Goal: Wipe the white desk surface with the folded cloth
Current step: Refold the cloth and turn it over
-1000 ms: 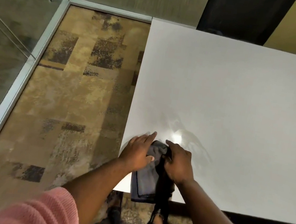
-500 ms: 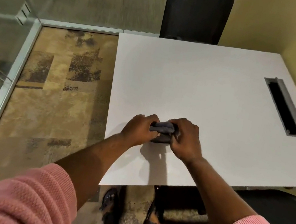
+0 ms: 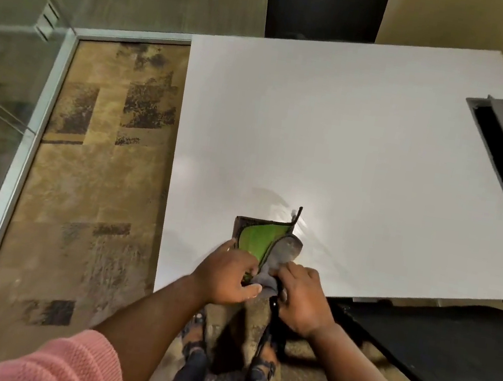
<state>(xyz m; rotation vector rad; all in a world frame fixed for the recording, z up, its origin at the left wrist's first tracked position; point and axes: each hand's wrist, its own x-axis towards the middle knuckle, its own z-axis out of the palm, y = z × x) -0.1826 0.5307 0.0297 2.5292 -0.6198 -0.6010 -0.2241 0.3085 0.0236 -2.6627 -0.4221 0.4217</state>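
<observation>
Head view, looking down: both hands pinch a cloth [image 3: 263, 244] (grey, with a green face) at the near edge of the white desk [image 3: 364, 148]. The left hand [image 3: 227, 276] and right hand [image 3: 304, 299] each grip its near end. The cloth seems half-unfolded; refolding probably comes before wiping outward.

Both hands' grip on cloth [image 3: 263, 244], desk [image 3: 362, 161] edge.

You are pulling the cloth [image 3: 263, 244] back to the desk's [image 3: 362, 161] near edge, and it is opening out from its earlier bunch, showing a green face.
</observation>
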